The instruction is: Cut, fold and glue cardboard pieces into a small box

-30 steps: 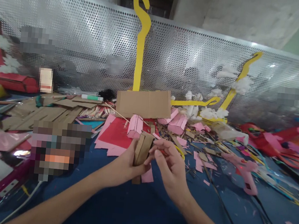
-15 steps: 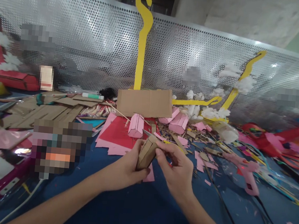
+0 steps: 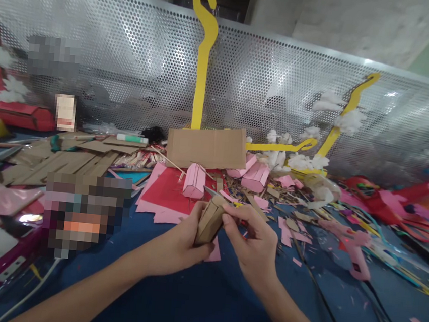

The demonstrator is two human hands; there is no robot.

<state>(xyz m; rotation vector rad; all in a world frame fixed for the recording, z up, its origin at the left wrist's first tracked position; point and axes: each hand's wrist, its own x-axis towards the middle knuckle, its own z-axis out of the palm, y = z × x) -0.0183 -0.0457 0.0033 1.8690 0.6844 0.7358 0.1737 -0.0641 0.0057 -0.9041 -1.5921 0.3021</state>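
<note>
My left hand (image 3: pixel 186 237) is wrapped round a small folded cardboard prism (image 3: pixel 209 224), thumb along its near side. The prism is plain brown, with creased edges, and is tilted with its upper end leaning right. Fingertips of my right hand (image 3: pixel 250 238) pinch the prism's upper right edge. The right hand's other fingers are partly hidden. Just beyond lies a small pink paper prism (image 3: pixel 195 181) with dark edge lines. A thin grey blade-like tip pokes out behind the cardboard; what it belongs to is hidden.
Red and pink sheets (image 3: pixel 166 192) lie behind my hands, before a cardboard box (image 3: pixel 207 147) bearing a tall yellow hook (image 3: pixel 201 79). A pink glue gun (image 3: pixel 354 245) with a black cord is at right. Cardboard strips (image 3: pixel 66 164) lie left. A perforated metal panel (image 3: pixel 245 83) stands behind.
The prism has turned slightly between my fingers, so its flap edge shows less. Both hands keep their grip, and the view has shifted very slightly.
</note>
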